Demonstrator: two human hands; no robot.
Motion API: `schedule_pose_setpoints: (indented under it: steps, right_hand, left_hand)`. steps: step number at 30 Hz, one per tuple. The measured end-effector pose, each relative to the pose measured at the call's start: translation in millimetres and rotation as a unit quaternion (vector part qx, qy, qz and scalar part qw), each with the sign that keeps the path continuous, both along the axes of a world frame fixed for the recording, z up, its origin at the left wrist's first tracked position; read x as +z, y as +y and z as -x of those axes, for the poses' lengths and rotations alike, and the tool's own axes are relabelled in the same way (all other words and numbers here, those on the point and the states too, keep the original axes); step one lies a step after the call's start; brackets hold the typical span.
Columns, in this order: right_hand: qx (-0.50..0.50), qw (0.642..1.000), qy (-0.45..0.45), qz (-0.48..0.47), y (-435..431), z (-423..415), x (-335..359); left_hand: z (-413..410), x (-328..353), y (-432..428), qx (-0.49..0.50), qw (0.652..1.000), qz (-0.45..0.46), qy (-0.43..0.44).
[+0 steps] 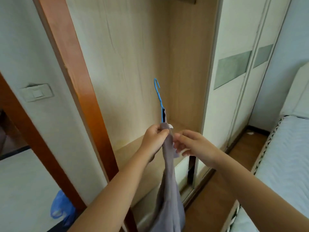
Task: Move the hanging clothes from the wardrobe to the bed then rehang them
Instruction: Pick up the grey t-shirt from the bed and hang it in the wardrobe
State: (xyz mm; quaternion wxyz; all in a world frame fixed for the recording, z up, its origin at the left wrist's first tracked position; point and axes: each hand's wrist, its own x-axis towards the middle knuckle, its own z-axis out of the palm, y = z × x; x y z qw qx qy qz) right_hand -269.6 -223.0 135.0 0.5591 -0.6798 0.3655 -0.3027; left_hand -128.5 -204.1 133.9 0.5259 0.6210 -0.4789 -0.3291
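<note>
**Garment may slide off the hanger before it reaches the rail**

Head view: The person stands in front of the open wardrobe (142, 64). The left hand (154, 138) pinches the top of the grey garment (168, 190), with thumb and fingers pressed together on the bunched cloth, just under the blue hanger (160, 102). The hanger points up and is held in the air, not hooked on anything. The right hand (190, 144) is just beside the cloth with curled fingers. A pale edge of fabric lies at its fingertips, but it cannot be told if they really pinch it. The rest of the garment hangs down between the two forearms.

The main risk, as a judgement, is that the grip is on the cloth and not on the hanger itself. If the cloth is only gathered around the neck of the hanger, the hanger can tilt or slip out when it is lifted. The rail is not clearly in view, so the hook may also miss it. The long hanging part could catch on the edge of the sliding door (234, 81). The bed (280, 156) is at the right, well apart from the hands.
</note>
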Motion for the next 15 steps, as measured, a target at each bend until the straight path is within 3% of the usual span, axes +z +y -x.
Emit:
schedule_pose_setpoints:
  steps: [6, 8, 10, 12, 15]
  right_hand:
    - [-0.076, 0.995, 0.065, 0.03, -5.6, -9.6, 22.8]
    - [-0.125, 0.978, 0.141, 0.089, -8.5, -15.0, 31.2]
    - [-0.186, 0.94, 0.217, 0.188, -12.8, -22.4, 34.2]
    - [-0.255, 0.92, 0.201, 0.22, -13.4, -30.3, 33.2]
    - [-0.311, 0.909, 0.169, 0.218, -15.4, -37.5, 28.3]
  left_hand:
    - [4.5, 17.6, -47.4, -0.065, 0.995, 0.052, -0.049]
    - [6.2, 21.2, -57.3, -0.082, 0.992, 0.061, -0.077]
    - [7.0, 25.8, -64.0, -0.102, 0.989, 0.065, -0.09]
    - [5.3, 34.6, -67.7, -0.126, 0.987, 0.064, -0.075]
    - [-8.3, 56.6, -62.7, -0.16, 0.977, 0.059, -0.126]
